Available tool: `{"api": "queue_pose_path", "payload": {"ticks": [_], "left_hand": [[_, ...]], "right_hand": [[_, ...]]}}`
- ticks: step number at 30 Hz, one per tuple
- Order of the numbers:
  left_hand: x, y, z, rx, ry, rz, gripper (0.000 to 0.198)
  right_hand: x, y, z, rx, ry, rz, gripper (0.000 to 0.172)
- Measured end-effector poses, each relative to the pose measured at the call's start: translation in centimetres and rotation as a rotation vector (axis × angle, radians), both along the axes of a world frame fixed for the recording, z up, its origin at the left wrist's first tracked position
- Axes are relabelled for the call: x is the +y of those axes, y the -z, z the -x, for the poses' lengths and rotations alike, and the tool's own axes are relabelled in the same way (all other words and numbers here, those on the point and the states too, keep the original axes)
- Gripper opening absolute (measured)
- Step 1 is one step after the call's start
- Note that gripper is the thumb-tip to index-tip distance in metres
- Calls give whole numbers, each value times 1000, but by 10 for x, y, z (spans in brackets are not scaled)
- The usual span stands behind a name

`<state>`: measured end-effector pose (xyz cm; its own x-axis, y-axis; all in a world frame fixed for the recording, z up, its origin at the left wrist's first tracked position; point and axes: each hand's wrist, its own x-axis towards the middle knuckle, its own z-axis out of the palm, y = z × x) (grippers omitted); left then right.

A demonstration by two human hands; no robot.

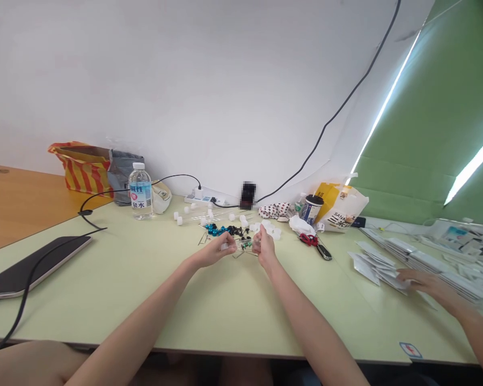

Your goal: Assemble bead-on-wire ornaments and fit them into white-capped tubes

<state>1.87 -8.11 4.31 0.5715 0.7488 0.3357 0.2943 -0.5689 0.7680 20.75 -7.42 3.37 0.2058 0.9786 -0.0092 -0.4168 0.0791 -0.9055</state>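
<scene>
My left hand (219, 249) is closed with thumb and fingers around one end of a clear tube (243, 245). Closed at the tube's other end is my right hand (265, 248), thumb upward. Small green pieces show between the hands; whether they lie inside the tube or behind it I cannot tell. Just beyond my fingers are a heap of shiny blue balls (215, 230) and small black pieces (236, 231). Thin bent metal wires (203, 238) lie beside them. Several white caps (179, 220) and clear tubes are scattered farther back.
A water bottle (140, 193) and a dark laptop-like slab (36, 265) with a cable are at left. Red-handled scissors (308, 239), a key fob (324, 252) and a cup (312, 209) stand right. A co-worker's hand (421, 279) touches white packets (380, 265).
</scene>
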Motion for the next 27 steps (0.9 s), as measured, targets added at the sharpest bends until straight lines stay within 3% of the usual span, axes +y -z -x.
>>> {"api": "queue_pose_path", "payload": {"ticks": [5, 11, 19, 23, 27], "left_hand": [[-2, -2, 1, 26, -27, 47, 32], [0, -7, 13, -58, 6, 211, 35], [-1, -8, 21, -147, 113, 374, 31], [2, -7, 20, -209, 118, 425, 29], [15, 0, 30, -444, -32, 483, 28]], "right_hand": [[-3, -2, 0, -8, -120, -40, 50], [-8, -13, -8, 73, -256, -224, 34], [-8, -2, -17, -271, -529, -138, 39], [-6, 1, -12, -316, -488, -95, 37], [-3, 3, -14, -296, -334, -133, 35]]}}
